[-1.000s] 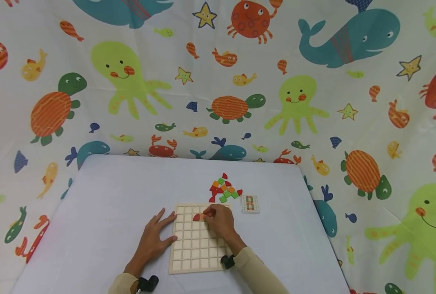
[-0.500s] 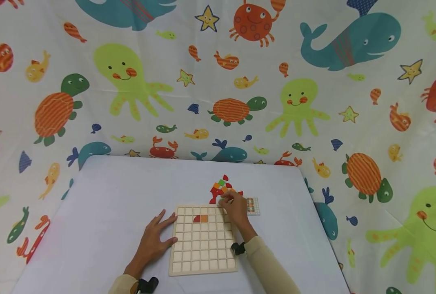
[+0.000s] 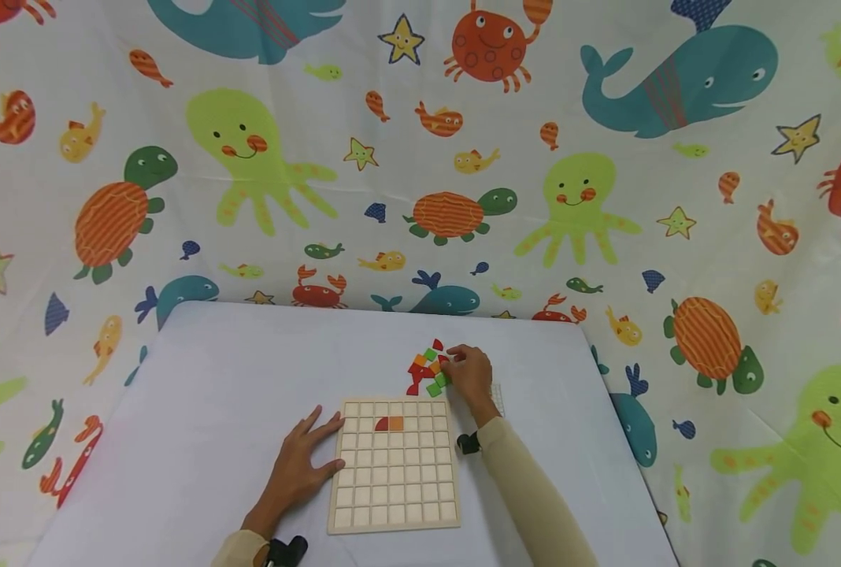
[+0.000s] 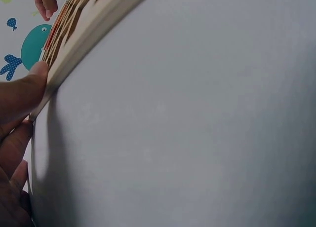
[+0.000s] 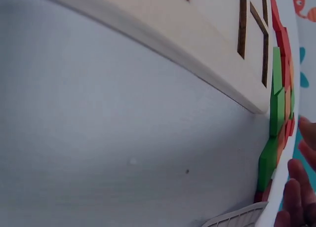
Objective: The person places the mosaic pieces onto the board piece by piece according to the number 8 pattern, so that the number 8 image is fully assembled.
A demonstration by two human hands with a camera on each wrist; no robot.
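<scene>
A pale wooden grid board [image 3: 395,498] lies on the white table. One of its upper cells holds a red quarter-round tile [image 3: 382,424], and the cell to the right an orange square tile [image 3: 395,424]. My left hand [image 3: 294,466] rests at the board's left edge, fingers spread, thumb and fingertips touching the rim. Beyond the board, my right hand [image 3: 472,378] hovers at the right side of a loose pile of tiles, partly covering it. Green tiles [image 5: 277,113] show beside the fingers [image 5: 296,185] in the right wrist view; nothing is seen between them.
The pile mixes red tiles [image 3: 413,389], orange tiles [image 3: 419,361] and green tiles [image 3: 433,390]. A small printed grid card [image 3: 497,399] lies right of the pile, mostly behind my right hand. A sea-animal cloth [image 3: 392,157] hangs behind the table.
My right hand let go of the orange tile in the board and moved away and to the right, over the pile. My left hand stays at the board's edge.
</scene>
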